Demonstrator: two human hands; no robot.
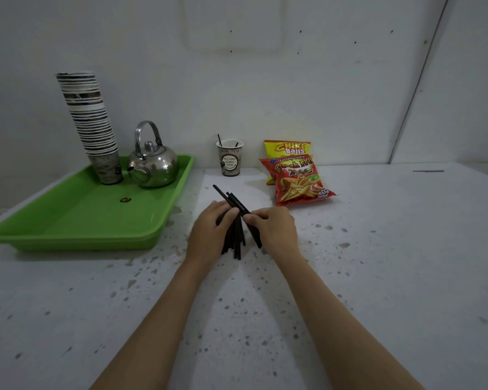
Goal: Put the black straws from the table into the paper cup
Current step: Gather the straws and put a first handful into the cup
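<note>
A bundle of several black straws [235, 237] stands fanned on the white table, lower ends resting on the surface. My left hand [212, 229] wraps around the bundle from the left. My right hand [273, 229] pinches straws of the same bundle from the right, its fingertips near the left hand's. A printed paper cup [230, 161] stands upright by the wall behind the hands, apart from them. Two black straws [219, 140] lean inside the cup, one on each side of the rim.
A green tray [76, 218] lies at the left with a tall stack of paper cups [92, 122] and a steel kettle [152, 164] on it. Two snack bags [296, 178] lie right of the cup. The wall runs close behind.
</note>
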